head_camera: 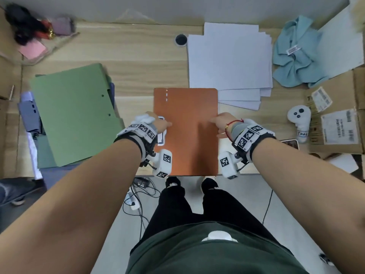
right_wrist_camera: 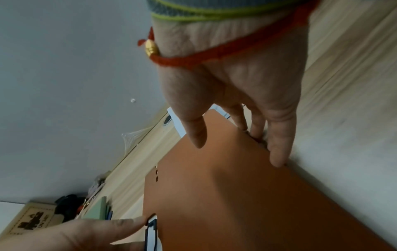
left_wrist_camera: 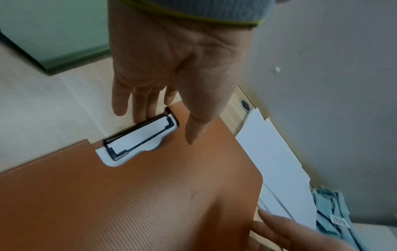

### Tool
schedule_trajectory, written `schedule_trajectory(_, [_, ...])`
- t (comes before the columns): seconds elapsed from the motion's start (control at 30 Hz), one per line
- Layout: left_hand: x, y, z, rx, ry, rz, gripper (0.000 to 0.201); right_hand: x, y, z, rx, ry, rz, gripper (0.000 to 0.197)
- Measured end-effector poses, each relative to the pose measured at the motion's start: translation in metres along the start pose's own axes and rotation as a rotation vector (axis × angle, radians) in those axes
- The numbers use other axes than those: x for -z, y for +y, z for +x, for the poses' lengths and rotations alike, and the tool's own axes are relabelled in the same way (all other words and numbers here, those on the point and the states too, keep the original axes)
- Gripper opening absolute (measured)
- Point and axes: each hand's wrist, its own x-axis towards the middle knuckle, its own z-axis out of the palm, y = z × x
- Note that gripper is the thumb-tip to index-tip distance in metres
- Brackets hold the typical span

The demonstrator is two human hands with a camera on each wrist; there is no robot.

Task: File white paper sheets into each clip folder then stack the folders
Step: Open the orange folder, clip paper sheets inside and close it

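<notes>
A closed orange clip folder (head_camera: pixel 187 125) lies flat on the wooden table (head_camera: pixel 138 76), reaching its front edge. My left hand (head_camera: pixel 161 123) is at the folder's left edge: straight fingers (left_wrist_camera: pixel 139 115) touch the rim beside the white and black clip (left_wrist_camera: pixel 139 141), and the thumb hovers over the cover. On the folder's right edge my right hand (head_camera: pixel 216 125) rests its fingertips (right_wrist_camera: pixel 277 159), thumb above the cover. A green folder (head_camera: pixel 75 113) tops a pile at the left. Loose white sheets (head_camera: pixel 229 62) are fanned out behind the orange folder, to the right.
A crumpled blue cloth (head_camera: pixel 296 54) lies at the back right. Further right, near the table's edge, are a white controller (head_camera: pixel 299 119) and cardboard boxes (head_camera: pixel 335 125). A cable hole (head_camera: pixel 181 39) sits at the back, pink notes (head_camera: pixel 32 49) at the far left.
</notes>
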Motion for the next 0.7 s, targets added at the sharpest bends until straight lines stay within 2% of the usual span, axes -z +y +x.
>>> schedule_trajectory(0.13, [0.007,-0.006,0.006,0.019,-0.043,-0.029,0.085,-0.001,-0.002,0.007,0.002,0.027,-0.083,0.068])
schedule_trajectory(0.17, [0.008,-0.009,0.010,0.010,-0.053,-0.042,0.086,0.000,-0.004,0.009,0.017,0.034,-0.127,0.065])
schedule_trajectory(0.23, [0.010,-0.020,0.023,-0.001,-0.067,-0.060,0.092,0.002,-0.012,0.009,0.085,0.040,-0.172,0.048])
schedule_trajectory(0.33, [0.013,-0.037,0.053,-0.002,0.003,-0.063,0.128,0.000,-0.035,0.001,0.220,0.034,-0.039,0.034])
schedule_trajectory(0.43, [0.029,-0.046,0.051,0.003,0.029,-0.135,0.126,-0.002,-0.070,0.002,0.320,0.070,0.039,0.032])
schedule_trajectory(0.5, [0.038,-0.056,0.053,-0.012,0.012,-0.218,0.112,-0.001,-0.093,0.007,0.319,0.081,0.075,0.041])
schedule_trajectory(0.57, [0.047,-0.077,0.079,-0.001,-0.014,-0.312,0.109,-0.007,-0.122,0.019,0.326,0.101,0.106,0.050])
schedule_trajectory(0.63, [0.056,-0.093,0.107,0.021,-0.003,-0.353,0.113,-0.015,-0.150,0.018,0.345,0.096,0.068,0.048])
schedule_trajectory(0.7, [0.073,-0.092,0.117,0.034,0.049,-0.348,0.110,-0.027,-0.169,0.011,0.310,0.060,-0.030,0.057])
